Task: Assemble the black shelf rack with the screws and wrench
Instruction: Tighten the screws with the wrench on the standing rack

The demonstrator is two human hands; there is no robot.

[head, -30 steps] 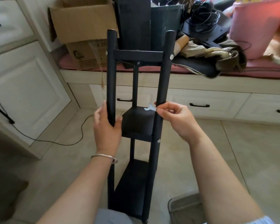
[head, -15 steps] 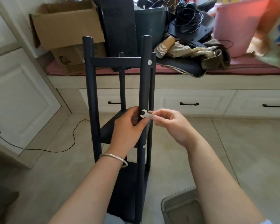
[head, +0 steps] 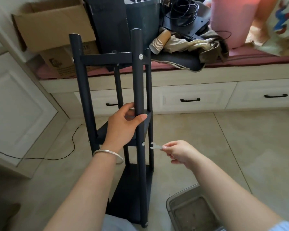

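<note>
Tall black metal three-tier shelf rack [head: 117, 84] stands on the floor, centre frame; left hand [head: 123, 125] grip wraps its front post at 10 o'clock. Right hand [head: 178, 153] at 3 o'clock pinches small flat silver wrench [head: 154, 146] beside the middle-shelf screw [head: 143, 144]; seat jaw squarely, brace post.

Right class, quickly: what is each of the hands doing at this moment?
Left hand: grips the near post of the black shelf rack.
Right hand: pinches the small wrench, beside the rack.
</note>
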